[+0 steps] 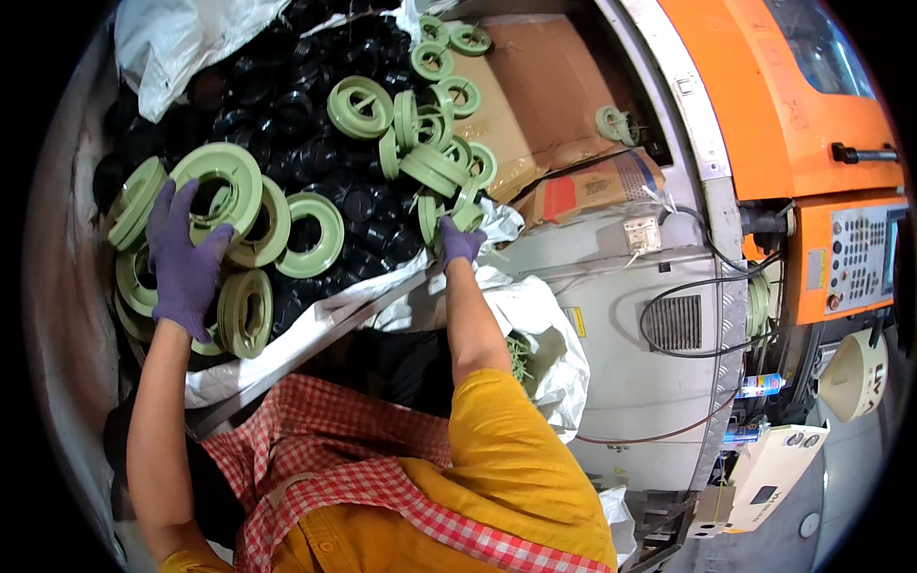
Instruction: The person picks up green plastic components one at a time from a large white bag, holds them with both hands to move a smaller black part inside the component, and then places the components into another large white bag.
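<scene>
Large dark letters stand on the cream-coloured cone-shaped hopper (842,380), running steeply along its outer side. Smaller dark lettering runs slantwise on the cream-coloured flat-faced rectangular box (781,468). A yellow rectangular label (816,269) sits on the orange metal control housing (808,218), its print too small to read. The same holds for the yellow sticker (575,322) on the pale grey metal machine panel (608,360), the print on the blue-and-white cylindrical container (761,385) and the markings around the grey key-covered control panel (857,256).
</scene>
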`<state>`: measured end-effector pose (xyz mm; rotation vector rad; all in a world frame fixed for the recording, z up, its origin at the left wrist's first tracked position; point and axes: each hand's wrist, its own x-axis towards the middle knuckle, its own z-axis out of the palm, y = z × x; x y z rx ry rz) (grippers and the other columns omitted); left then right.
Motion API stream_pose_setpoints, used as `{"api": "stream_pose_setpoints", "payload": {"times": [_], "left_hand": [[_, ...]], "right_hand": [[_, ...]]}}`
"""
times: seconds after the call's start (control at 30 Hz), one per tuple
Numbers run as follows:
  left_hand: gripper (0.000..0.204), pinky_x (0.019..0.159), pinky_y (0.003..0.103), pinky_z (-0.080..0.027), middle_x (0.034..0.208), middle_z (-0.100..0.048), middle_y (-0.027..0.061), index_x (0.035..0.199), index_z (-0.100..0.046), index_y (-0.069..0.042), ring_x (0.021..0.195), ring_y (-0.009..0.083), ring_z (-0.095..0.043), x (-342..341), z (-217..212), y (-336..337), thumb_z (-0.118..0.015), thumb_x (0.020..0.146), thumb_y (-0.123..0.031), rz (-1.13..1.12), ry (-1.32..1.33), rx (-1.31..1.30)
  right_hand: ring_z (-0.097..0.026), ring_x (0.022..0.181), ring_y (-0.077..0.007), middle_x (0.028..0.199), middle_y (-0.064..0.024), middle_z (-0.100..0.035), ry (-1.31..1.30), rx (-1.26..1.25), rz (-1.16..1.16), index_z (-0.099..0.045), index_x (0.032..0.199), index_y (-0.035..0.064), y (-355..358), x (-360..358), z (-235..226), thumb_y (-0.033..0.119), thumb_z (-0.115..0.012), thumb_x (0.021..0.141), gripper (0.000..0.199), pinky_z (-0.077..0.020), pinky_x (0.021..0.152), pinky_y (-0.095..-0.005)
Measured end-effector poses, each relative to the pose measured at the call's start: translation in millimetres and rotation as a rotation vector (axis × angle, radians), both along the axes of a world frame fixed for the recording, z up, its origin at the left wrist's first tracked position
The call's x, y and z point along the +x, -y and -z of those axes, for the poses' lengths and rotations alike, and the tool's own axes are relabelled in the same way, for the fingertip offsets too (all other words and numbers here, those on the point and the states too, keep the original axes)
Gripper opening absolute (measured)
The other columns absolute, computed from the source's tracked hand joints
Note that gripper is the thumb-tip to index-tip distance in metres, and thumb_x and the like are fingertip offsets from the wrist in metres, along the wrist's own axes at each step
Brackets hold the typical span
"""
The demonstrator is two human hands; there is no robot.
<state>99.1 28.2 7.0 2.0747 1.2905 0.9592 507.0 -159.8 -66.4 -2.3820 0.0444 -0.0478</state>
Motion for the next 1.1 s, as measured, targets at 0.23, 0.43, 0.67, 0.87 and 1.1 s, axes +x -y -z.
{"api": "stream_pose_setpoints", "payload": {"times": [0.23,0.43,0.67,0.87,1.1], "left_hand": [[0.049,0.101,0.038,-0.035,0.13,-0.044,0.0172,0.123,-0.051,-0.006,0.119,0.0317,-0.044,11,-40,13,-0.065,0.076,-0.007,0.032,0.278,0.221],[0.065,0.096,0.033,-0.04,0.126,-0.05,0.0115,0.135,-0.036,-0.002,0.11,0.0216,-0.051,15,-28,39,-0.066,0.077,-0.005,0.544,0.598,-0.432],[0.031,0.066,0.023,-0.047,0.09,-0.056,0.003,0.112,-0.048,-0.005,0.076,0.0096,-0.055,15,-42,28,-0.059,0.085,-0.014,0.258,0.946,-0.933],[0.039,0.068,0.023,-0.045,0.093,-0.058,0.004,0.116,-0.048,0.002,0.078,0.0093,-0.055,17,-34,24,-0.062,0.085,-0.018,0.062,0.865,-0.785],[0.04,0.08,0.023,-0.043,0.101,-0.059,0.0053,0.118,-0.049,0.002,0.09,0.0105,-0.054,-2,-36,-10,-0.062,0.087,-0.018,0.015,1.05,-0.678]], "right_hand": [[-0.054,0.102,-0.0282,0.115,-0.0208,-0.054,0.173,0.215,0.057,-0.031,0.129,-0.0013,-3,-28,-77,0.039,-0.071,0.075,0.078,-0.0439,0.087,-0.036],[-0.046,0.114,-0.0225,0.129,-0.012,-0.043,-0.165,0.771,-0.954,-0.022,0.138,0.0003,-23,-173,-94,0.019,-0.053,0.089,0.061,-0.0372,0.098,-0.0345],[-0.047,0.098,-0.0129,0.115,-0.0079,-0.047,-0.79,1.073,-1.07,-0.012,0.139,0.0028,-64,-295,-119,0.009,-0.056,0.081,0.073,-0.0415,0.084,-0.0263],[-0.053,0.09,-0.0114,0.107,-0.0063,-0.053,-0.672,1.186,-0.932,-0.03,0.132,0.0017,-83,-300,-126,0.016,-0.048,0.091,0.047,-0.0446,0.081,-0.0243],[-0.057,0.095,-0.021,0.112,-0.0092,-0.056,-1.183,1.455,-0.807,-0.044,0.126,0.0043,-83,-270,-134,0.042,-0.033,0.097,0.049,-0.0463,0.085,-0.0337]]}}
